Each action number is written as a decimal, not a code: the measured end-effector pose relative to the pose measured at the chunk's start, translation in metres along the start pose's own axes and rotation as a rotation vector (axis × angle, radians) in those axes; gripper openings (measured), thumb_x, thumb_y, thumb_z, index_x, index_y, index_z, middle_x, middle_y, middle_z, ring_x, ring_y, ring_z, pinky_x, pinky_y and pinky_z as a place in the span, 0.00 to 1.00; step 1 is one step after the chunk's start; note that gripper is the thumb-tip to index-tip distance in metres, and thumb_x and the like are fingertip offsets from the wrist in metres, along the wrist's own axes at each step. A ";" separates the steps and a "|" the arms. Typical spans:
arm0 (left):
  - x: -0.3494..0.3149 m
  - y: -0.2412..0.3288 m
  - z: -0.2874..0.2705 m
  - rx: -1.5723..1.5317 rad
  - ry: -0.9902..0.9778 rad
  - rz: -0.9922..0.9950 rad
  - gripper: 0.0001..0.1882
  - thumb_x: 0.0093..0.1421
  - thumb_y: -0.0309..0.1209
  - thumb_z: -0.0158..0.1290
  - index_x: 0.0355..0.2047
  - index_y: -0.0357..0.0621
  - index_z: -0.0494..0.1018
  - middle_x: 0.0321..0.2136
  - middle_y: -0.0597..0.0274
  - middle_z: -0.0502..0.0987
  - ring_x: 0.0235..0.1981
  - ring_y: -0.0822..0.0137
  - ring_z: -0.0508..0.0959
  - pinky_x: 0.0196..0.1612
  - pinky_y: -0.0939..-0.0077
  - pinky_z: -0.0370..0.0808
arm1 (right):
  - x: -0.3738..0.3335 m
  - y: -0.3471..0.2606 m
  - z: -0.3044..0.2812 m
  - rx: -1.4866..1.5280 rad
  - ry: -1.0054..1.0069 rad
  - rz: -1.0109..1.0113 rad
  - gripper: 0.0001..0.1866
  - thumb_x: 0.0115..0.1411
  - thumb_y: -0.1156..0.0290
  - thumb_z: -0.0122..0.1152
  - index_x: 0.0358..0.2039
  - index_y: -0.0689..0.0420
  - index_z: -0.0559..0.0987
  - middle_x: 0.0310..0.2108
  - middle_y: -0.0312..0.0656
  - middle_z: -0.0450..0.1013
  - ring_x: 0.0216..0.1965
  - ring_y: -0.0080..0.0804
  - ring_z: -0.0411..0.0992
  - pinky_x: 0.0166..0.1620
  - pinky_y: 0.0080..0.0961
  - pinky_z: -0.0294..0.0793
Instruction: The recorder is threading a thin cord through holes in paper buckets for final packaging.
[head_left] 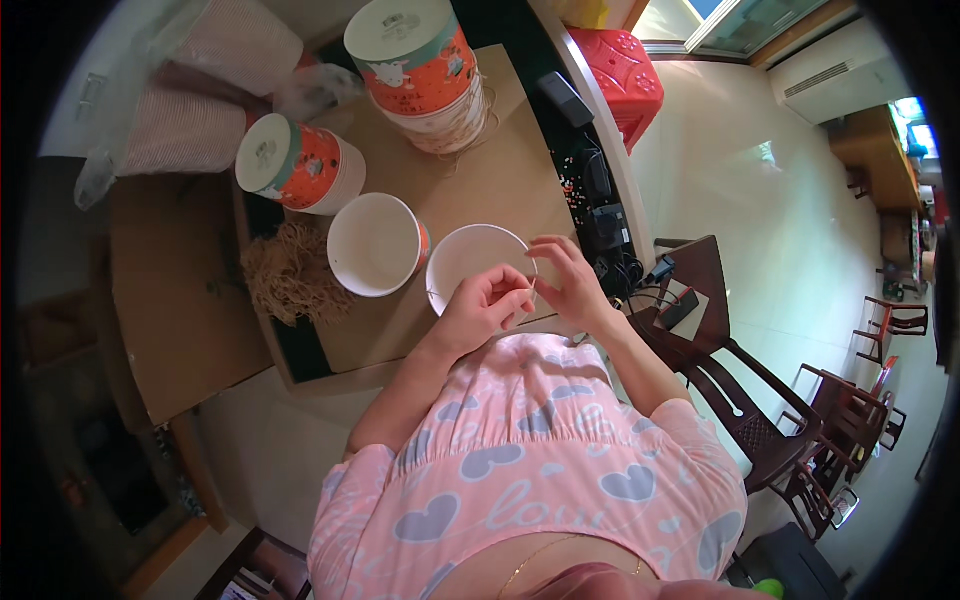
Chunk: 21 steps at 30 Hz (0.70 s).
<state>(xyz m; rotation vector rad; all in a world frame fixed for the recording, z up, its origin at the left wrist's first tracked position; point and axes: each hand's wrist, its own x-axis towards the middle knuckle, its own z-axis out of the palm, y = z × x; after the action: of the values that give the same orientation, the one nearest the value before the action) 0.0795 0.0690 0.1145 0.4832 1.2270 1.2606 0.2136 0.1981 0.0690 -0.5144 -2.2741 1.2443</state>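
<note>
An open white paper bucket (pixel 470 252) sits close in front of me at the table's near edge. My left hand (pixel 490 305) is closed in a pinch over its near right rim, on what looks like the end of a thin pale string (pixel 532 284). Curled against the bucket's right side is my right hand (pixel 568 285), its thumb close to the left fingertips. Part of the rim is hidden behind my fingers. Just left stands a second open paper bucket (pixel 375 245), white inside with an orange outside. Farther left lies a loose bundle of tan twine (pixel 295 275).
Stacks of orange printed buckets, one tall (pixel 415 70) and one tipped (pixel 300 165), stand farther back on a cardboard sheet (pixel 520 130). Bagged cups (pixel 190 130) are at far left. Black adapters and cables (pixel 605 225) line the table's right edge, beside a brown chair (pixel 750 390).
</note>
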 end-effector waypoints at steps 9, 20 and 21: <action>0.003 -0.049 -0.069 1.077 0.536 0.393 0.27 0.54 0.28 0.57 0.55 0.40 0.66 0.41 0.52 0.74 0.37 0.51 0.77 0.42 0.61 0.74 | -0.005 0.022 0.000 -0.101 -0.045 0.353 0.21 0.61 0.75 0.54 0.55 0.60 0.68 0.29 0.40 0.70 0.24 0.24 0.68 0.29 0.20 0.71; 0.045 -0.125 -0.103 0.186 0.389 -0.077 0.09 0.62 0.31 0.51 0.35 0.37 0.75 0.28 0.64 0.78 0.30 0.76 0.76 0.32 0.80 0.73 | 0.007 0.101 0.001 0.177 -0.383 0.889 0.16 0.62 0.63 0.53 0.29 0.63 0.80 0.19 0.35 0.73 0.22 0.20 0.69 0.26 0.19 0.69; 0.048 -0.133 -0.107 0.133 0.419 -0.151 0.08 0.62 0.30 0.51 0.34 0.38 0.74 0.28 0.65 0.77 0.29 0.76 0.75 0.32 0.80 0.73 | 0.003 0.114 0.007 0.267 -0.362 0.925 0.16 0.61 0.62 0.55 0.27 0.63 0.80 0.18 0.35 0.72 0.21 0.21 0.68 0.24 0.20 0.68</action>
<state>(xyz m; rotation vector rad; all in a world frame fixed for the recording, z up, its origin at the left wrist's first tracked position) 0.0373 0.0353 -0.0544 0.2184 1.6750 1.1900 0.2176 0.2535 -0.0313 -1.4262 -2.1164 2.1796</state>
